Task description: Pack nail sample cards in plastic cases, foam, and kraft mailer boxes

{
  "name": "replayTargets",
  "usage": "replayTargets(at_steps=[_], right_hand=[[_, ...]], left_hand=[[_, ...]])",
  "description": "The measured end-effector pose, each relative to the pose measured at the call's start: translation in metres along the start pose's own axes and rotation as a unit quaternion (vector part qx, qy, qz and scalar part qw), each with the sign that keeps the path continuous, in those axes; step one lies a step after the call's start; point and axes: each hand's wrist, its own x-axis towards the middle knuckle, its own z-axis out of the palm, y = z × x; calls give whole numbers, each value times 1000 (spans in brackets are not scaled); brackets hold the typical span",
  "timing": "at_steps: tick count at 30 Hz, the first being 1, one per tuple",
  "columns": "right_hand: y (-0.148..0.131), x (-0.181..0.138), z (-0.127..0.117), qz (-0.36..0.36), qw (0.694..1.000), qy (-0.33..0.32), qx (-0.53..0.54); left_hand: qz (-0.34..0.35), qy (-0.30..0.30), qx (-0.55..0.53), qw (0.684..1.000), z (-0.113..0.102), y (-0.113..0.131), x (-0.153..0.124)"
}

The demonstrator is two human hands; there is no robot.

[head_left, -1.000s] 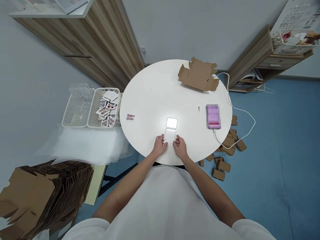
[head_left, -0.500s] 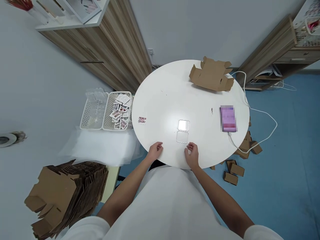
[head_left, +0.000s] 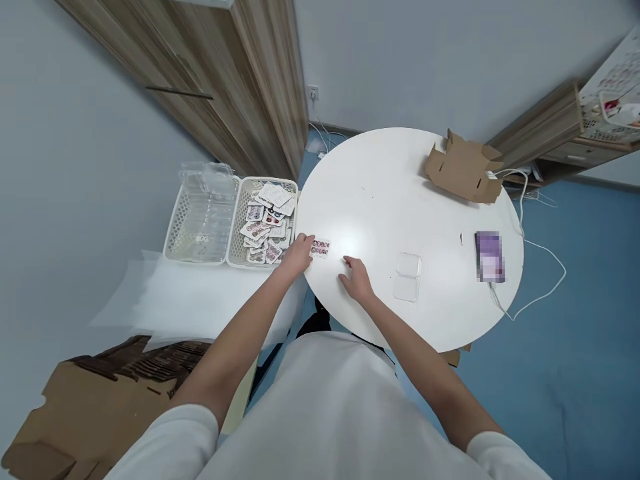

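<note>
At the table's left side, my left hand (head_left: 299, 255) has its finger and thumb at the left end of a small card (head_left: 321, 249). The card carries two rows of pink and dark oval shapes. My right hand (head_left: 357, 280) is over the table just right of the card, its thumb and fingers apart and nothing in it. Farther right, a clear plastic case (head_left: 407, 277) lies opened flat, its two halves side by side. Left of the table, a white basket (head_left: 235, 247) holds many similar cards (head_left: 265, 230).
Another basket (head_left: 173, 233) holds clear plastic cases (head_left: 207, 207). White sheets (head_left: 200, 300) and flat cardboard boxes (head_left: 100, 413) lie at the lower left. On the white table (head_left: 360, 173) are a partly folded cardboard box (head_left: 463, 170) and a purple device (head_left: 490, 257) with a white cable (head_left: 547, 252).
Both hands have moved left from the table's front edge. My left hand has reached the card, and my right hand has left the clear case. The view has shifted left.
</note>
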Motion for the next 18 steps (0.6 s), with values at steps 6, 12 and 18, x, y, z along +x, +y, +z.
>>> replayTargets(at_steps=[6,12,18], right_hand=[[-19,51,30,34,997,-6,-73],[-22,64,46,78,990,8,-113],[-18,64,46,74,991,15,-107]], left_hand=[[14,-91,20,996,-2,-9,29],[33,-75,7,997,14,-15,28],[34,-44,-54,997,18,-15,20]])
